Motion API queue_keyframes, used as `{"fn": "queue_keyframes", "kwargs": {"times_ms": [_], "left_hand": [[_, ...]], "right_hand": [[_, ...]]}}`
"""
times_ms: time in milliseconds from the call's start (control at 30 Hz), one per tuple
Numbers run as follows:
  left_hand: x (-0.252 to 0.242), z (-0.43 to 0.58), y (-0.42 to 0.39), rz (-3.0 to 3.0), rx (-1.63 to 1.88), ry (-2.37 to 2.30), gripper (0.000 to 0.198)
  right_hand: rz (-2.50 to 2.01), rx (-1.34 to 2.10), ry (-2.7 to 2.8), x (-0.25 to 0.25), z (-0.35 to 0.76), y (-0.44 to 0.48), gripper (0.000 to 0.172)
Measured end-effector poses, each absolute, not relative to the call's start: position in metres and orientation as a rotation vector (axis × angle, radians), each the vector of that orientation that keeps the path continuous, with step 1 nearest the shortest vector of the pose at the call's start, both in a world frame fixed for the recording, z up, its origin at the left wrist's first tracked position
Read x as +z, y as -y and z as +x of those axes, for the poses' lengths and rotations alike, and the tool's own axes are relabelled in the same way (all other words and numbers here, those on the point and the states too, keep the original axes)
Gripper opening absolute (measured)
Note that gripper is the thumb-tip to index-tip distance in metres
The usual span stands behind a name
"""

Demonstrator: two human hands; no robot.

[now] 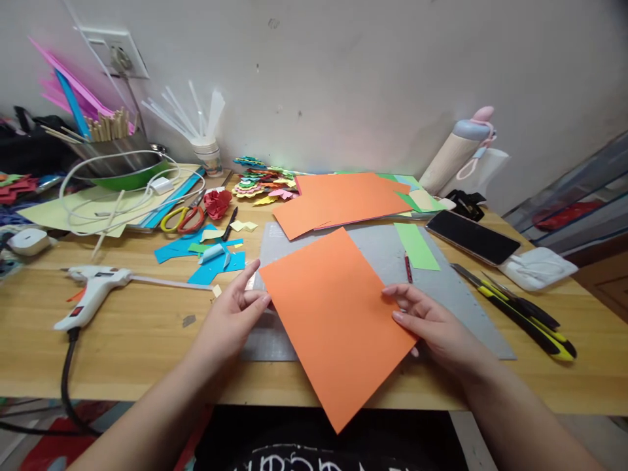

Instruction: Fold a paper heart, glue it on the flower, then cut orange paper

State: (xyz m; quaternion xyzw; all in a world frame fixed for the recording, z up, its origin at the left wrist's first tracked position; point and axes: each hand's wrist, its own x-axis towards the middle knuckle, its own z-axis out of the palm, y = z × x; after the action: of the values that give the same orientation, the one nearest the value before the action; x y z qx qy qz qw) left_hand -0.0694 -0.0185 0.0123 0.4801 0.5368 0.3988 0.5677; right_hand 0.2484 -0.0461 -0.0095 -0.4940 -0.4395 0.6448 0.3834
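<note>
An orange sheet of paper (338, 320) is held up, tilted, above the grey cutting mat (471, 320) and over the table's front edge. My right hand (436, 324) pinches its right edge, thumb on top and other fingers partly behind. At the left edge, my left hand (235, 307) touches the sheet with the thumb tip, its index finger stretched out and apart. Behind the sheet lie more orange sheets (348, 199). A light green paper strip (417, 246) and a short dark red pencil (408, 267) rest on the mat.
At left lie a white glue gun (95, 288), scissors (182, 218) and blue paper scraps (216, 258). A yellow-black utility knife (520, 314), a phone (471, 237) and a white case (538, 268) are at right. A cup of glue sticks (208, 156) stands by the wall.
</note>
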Motion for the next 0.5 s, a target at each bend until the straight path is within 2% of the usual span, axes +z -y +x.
{"fn": "queue_keyframes", "kwargs": {"times_ms": [100, 200, 333, 433, 500], "left_hand": [[0.007, -0.069, 0.027, 1.300, 1.054, -1.403, 0.075], [0.005, -0.061, 0.045, 1.916, 1.128, -1.562, 0.060], [0.006, -0.046, 0.067, 2.694, 0.866, -1.187, 0.042], [0.009, -0.045, 0.071, 2.819, 1.032, -1.032, 0.032], [0.013, -0.050, 0.069, 2.797, 1.142, -1.023, 0.030]], "right_hand": [[-1.260, 1.611, 1.058, -0.011, 0.241, 0.050, 0.030], [-1.292, 1.480, 1.012, -0.010, 0.222, 0.058, 0.031], [-1.211, 1.484, 1.074, -0.007, 0.188, 0.078, 0.035], [-1.044, 1.643, 0.974, 0.000, 0.177, 0.089, 0.050], [-0.976, 1.637, 0.817, 0.005, 0.182, 0.088, 0.050]]}}
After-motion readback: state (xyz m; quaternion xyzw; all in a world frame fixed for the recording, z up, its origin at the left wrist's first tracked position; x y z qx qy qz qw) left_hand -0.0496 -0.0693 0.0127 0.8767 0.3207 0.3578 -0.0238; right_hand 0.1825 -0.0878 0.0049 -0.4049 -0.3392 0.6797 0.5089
